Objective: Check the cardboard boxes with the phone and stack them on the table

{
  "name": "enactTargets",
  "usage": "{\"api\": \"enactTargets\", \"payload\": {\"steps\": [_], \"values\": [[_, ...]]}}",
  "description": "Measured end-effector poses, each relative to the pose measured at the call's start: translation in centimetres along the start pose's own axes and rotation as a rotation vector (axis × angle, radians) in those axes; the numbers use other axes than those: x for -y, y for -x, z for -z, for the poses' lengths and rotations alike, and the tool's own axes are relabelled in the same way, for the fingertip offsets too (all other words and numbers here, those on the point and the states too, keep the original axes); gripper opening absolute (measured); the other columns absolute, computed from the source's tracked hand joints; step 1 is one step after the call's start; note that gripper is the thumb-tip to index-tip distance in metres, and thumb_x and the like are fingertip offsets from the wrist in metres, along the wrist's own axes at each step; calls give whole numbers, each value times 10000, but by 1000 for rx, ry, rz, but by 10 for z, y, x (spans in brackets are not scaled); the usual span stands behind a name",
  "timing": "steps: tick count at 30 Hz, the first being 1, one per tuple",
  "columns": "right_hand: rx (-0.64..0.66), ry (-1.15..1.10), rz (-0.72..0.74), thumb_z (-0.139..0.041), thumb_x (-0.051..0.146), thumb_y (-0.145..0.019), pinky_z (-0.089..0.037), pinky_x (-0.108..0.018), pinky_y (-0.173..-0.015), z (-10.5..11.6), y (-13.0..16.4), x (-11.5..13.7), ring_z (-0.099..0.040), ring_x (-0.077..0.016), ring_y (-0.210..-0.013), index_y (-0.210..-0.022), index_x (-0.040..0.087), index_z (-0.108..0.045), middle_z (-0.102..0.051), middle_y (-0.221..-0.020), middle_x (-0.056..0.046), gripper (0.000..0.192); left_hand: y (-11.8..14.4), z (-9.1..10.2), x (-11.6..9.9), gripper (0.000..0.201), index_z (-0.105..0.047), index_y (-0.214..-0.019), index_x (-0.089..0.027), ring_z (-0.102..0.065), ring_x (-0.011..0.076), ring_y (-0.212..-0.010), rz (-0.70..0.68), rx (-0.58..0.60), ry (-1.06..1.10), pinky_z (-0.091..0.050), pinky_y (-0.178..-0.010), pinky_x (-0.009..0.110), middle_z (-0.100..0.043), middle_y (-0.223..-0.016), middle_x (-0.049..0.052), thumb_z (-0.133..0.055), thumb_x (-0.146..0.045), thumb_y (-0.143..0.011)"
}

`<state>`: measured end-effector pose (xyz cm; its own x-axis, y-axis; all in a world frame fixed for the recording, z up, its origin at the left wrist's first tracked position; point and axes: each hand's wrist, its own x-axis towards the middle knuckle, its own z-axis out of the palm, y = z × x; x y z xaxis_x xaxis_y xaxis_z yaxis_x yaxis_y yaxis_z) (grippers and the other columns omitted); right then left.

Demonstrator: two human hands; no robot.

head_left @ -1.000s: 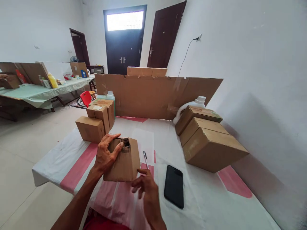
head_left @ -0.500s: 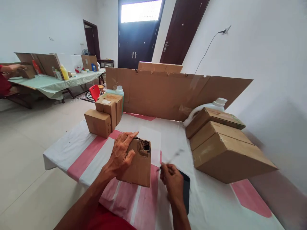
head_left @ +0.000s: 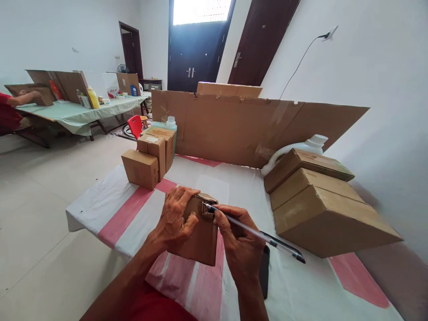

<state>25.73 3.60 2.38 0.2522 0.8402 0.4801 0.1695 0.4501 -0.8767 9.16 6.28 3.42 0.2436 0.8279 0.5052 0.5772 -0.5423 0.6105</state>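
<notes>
A small cardboard box [head_left: 200, 238] with a torn top stands on the white and pink tablecloth [head_left: 110, 209] in front of me. My left hand [head_left: 175, 220] grips its left side and top edge. My right hand [head_left: 239, 243] holds a clear ballpoint pen [head_left: 257, 234], whose tip rests at the torn opening on the box's top. A black phone [head_left: 265, 276] lies on the cloth, mostly hidden under my right wrist.
Three larger boxes [head_left: 321, 205] lie stacked at the right, with a white jug [head_left: 309, 145] behind. Small boxes [head_left: 149, 156] and a bottle stand at the far left. A cardboard sheet [head_left: 254, 127] stands at the back. Another person's arm [head_left: 23, 97] rests on a far table.
My right hand picked the pen up from the cloth and brought its tip to the box's torn top. My left hand kept hold of the box.
</notes>
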Motion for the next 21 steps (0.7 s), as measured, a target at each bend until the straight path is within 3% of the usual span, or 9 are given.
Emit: {"api": "enactTargets", "payload": {"steps": [6,15,17,21], "values": [[63,143,133,-684,266,-966,-520,-255,-692,1,1,1,-677,-142,-795,-973,259,-708,-723,-904,20,25,2,-1,-1,525,-589,-1286,-215,-549,287,-1146,3,1,8,-392,-1031,446,-644,-1235,73,-539,-173,-765],[134,198,6,-671,321,-962,-460,-236,-569,19,17,12,-601,-126,-649,-893,229,-704,-683,-793,13,119,2,-1,0,515,-593,-1277,-204,-554,277,-1126,8,-1,13,-388,-1023,441,-648,-1221,71,-550,-176,-765],[87,197,-47,-687,364,-945,-455,-232,-546,30,17,12,-610,-128,-633,-866,220,-694,-686,-790,3,165,2,-1,0,512,-592,-1280,-208,-552,277,-1124,10,-7,8,-392,-1023,439,-644,-1219,71,-544,-177,-771],[-159,134,-153,-645,476,-943,-469,-260,-553,58,3,-10,-637,-145,-656,-913,222,-598,-742,-999,-61,260,4,-1,-1,496,-586,-1280,-209,-548,279,-1131,-1,-10,-11,-401,-1025,442,-637,-1223,72,-534,-176,-788]]}}
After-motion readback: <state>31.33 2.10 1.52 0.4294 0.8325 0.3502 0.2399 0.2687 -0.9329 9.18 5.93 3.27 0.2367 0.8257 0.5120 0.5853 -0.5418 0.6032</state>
